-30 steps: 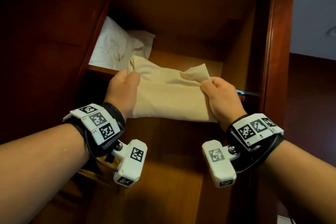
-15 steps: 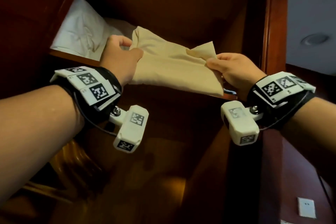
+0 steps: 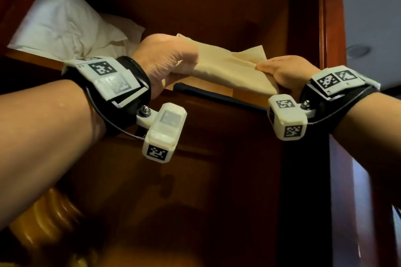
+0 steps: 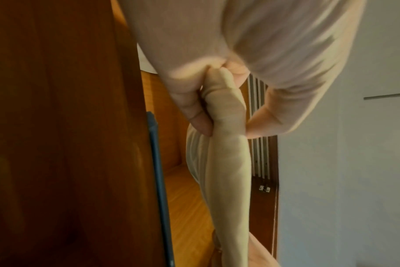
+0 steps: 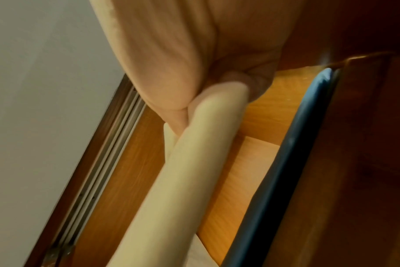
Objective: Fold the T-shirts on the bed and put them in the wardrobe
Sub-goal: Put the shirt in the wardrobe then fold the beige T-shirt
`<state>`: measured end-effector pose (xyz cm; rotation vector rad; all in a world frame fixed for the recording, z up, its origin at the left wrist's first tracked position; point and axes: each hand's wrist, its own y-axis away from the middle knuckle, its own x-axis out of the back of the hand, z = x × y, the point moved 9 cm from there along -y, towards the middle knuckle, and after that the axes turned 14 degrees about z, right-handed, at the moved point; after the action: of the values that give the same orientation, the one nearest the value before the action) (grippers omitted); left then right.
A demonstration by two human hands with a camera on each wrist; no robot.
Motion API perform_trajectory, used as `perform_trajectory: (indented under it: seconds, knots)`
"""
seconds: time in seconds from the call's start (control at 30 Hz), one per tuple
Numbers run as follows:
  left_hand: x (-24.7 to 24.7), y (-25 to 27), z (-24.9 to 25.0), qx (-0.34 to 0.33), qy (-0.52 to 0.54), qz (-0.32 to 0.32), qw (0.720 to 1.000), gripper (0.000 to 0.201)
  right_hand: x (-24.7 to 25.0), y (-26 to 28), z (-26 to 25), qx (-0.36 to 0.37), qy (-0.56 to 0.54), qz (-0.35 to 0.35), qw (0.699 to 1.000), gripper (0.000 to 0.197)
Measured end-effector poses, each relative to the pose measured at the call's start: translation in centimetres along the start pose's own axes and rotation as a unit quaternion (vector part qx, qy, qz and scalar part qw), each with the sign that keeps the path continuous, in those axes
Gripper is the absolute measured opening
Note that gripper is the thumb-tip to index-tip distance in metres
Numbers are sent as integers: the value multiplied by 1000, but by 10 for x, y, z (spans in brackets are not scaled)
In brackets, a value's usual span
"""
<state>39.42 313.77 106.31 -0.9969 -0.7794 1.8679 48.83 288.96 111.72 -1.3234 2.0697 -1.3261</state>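
At the upper shelf of the dark wooden wardrobe (image 3: 217, 6), we hold the folded beige cotton T-shirt (image 3: 234, 69), left hand (image 3: 165, 60) and right hand (image 3: 288, 71) each gripping one end; folding looks done, placing remains.

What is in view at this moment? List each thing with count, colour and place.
folded T-shirt: one, beige, held over the wardrobe shelf between both hands
white bedding: one bundle, white, on the shelf's left side
dark flat item: one, dark blue, at the shelf's front edge, under the T-shirt; what it is, unclear
wardrobe: one, reddish-brown wood
wrist cameras: two, white with black markers, one per wrist
left hand: grip on the T-shirt's left end
right hand: grip on the right end
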Motion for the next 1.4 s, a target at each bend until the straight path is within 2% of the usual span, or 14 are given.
perform_trajectory:
  seconds: [0.1, 0.2, 0.27, 0.37, 0.47, 0.57, 0.6, 0.7, 0.77, 0.83, 0.9, 1.0, 1.23, 1.4]
  knots:
    - [-4, -15, -4, -20, -37, -11, 999, 16, -3, -11, -1, -28, 77, -14, 997, 41]
    - [-4, -33, -17, -26, -107, 21, 994, 55, -10, -27, -4, -12, 188, -22, 982, 46]
    - [-6, -45, -21, -67, -188, 27, 980, 69, -15, -36, -4, -8, 238, -24, 971, 45]
    - [-17, -51, -21, -136, -300, 18, 944, 55, -22, -44, -1, 17, 283, -20, 959, 34]
    - [-26, -50, -27, -148, -341, -15, 928, 29, -40, -41, 5, 42, 293, -51, 954, 14]
    - [-30, -48, -30, -142, -342, -56, 927, 31, -59, -33, 13, 99, 455, -76, 882, 15]
    - [-28, -48, -31, -130, -337, -55, 931, 33, -60, -31, 13, 105, 461, -68, 878, 20]
    - [-27, -46, -32, -131, -343, -48, 929, 42, -56, -29, 11, 128, 437, -60, 888, 29]
    - [-28, -43, -28, -146, -345, -38, 927, 42, -49, -29, 1, 152, 345, -49, 925, 39]
    - [-32, -39, -26, -144, -354, -57, 922, 44, -48, -17, -4, 133, 208, -117, 962, 64]
    - [-37, -31, -25, -123, -365, -95, 918, 44, -53, 0, -1, 102, 172, -225, 954, 85]
    - [-42, -24, -26, -102, -379, -139, 909, 36, -58, 18, 7, 83, 189, -321, 924, 62]
    - [-34, -33, -30, -121, -422, -81, 895, 22, -44, 3, 6, 110, 245, -213, 940, 25]
    - [-41, -40, -40, -114, -462, -91, 875, 24, -38, -1, -2, 180, 233, -90, 951, 25]
